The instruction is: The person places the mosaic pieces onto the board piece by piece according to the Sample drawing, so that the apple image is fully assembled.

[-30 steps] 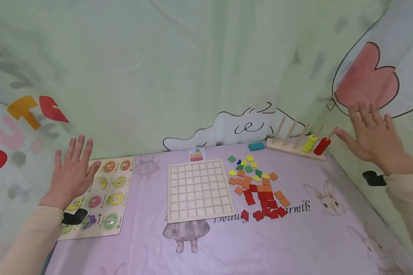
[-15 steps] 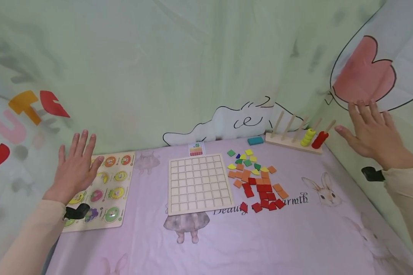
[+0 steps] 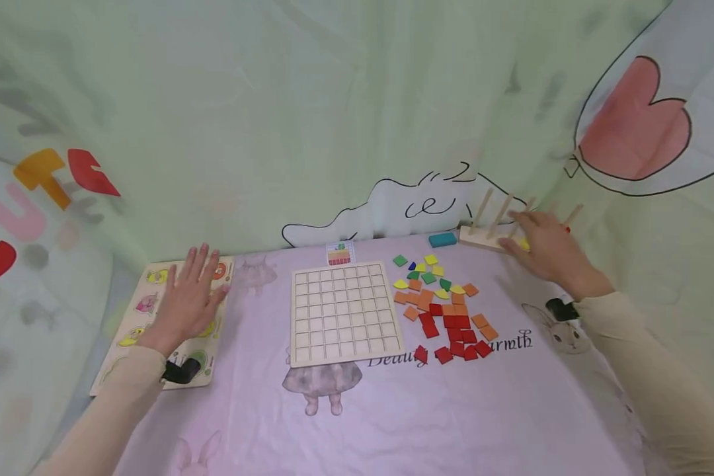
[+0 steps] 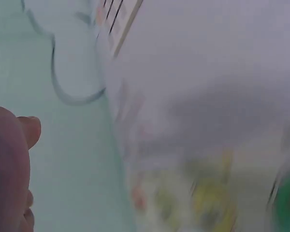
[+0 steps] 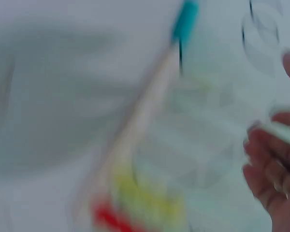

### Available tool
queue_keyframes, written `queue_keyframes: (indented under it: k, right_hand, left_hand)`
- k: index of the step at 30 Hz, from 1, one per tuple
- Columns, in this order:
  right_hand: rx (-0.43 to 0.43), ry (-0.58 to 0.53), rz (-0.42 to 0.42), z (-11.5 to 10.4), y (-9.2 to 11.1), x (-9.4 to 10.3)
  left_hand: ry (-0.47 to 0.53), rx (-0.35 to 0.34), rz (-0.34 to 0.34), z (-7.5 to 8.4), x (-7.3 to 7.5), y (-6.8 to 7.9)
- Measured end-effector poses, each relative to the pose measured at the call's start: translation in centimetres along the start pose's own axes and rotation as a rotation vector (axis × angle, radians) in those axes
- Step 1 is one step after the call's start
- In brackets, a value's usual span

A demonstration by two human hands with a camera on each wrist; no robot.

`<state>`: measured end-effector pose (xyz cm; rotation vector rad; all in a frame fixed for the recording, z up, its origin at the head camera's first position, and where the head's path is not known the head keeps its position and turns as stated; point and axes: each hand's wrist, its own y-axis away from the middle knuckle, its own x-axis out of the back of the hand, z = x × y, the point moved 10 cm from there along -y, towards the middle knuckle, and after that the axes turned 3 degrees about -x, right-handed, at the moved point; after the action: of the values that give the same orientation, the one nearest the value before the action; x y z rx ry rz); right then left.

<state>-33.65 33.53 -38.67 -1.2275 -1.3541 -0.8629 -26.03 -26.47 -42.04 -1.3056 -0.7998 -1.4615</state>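
Observation:
My left hand (image 3: 187,301) hovers over a wooden puzzle board (image 3: 135,316) printed with fruit, fingers straight and holding nothing. Only part of that hand shows in the blurred left wrist view, at the left edge. My right hand (image 3: 550,248) is in front of a wooden peg rack (image 3: 482,237) and hides much of its yellow and red beads. In the right wrist view the fingers are loosely bent with nothing between them, and the yellow beads (image 5: 145,193) are blurred. Whether that hand touches a peg, I cannot tell.
A wooden grid board (image 3: 346,314) lies mid-table, with a small picture card (image 3: 340,253) behind it. Loose coloured tiles (image 3: 457,320), mostly red and orange, are scattered to its right. Near the rack lies a teal block (image 3: 442,239). Printed curtains hang behind and at the sides.
From beside the right curtain, my right hand has moved left and down to the peg rack. My left hand has shifted right and slightly down across the puzzle board.

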Motion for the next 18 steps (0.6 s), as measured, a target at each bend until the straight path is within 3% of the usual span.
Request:
queue_keyframes:
  k: [4, 7, 9, 13, 18]
  right_hand:
    - [0.042, -0.131, -0.157, -6.2, -2.5, -6.8]
    - [0.054, -0.246, -0.228, -9.0, -4.4, -11.1]
    - [0.061, -0.311, -0.243, -10.1, -5.4, -12.9]
    - [0.053, -0.337, -0.242, -11.0, -6.6, -14.6]
    - [0.03, -0.303, -0.259, -11.1, -7.1, -14.9]
  left_hand:
    - [0.102, -0.036, -0.09, 4.0, -6.2, -0.4]
    - [0.215, -0.035, -0.186, 6.7, -10.5, 0.0]
    - [0.25, -0.023, -0.222, 7.8, -12.6, 0.5]
    - [0.281, 0.007, -0.192, 8.8, -14.3, 1.4]
    - [0.284, 0.005, -0.114, 9.3, -14.3, 2.1]
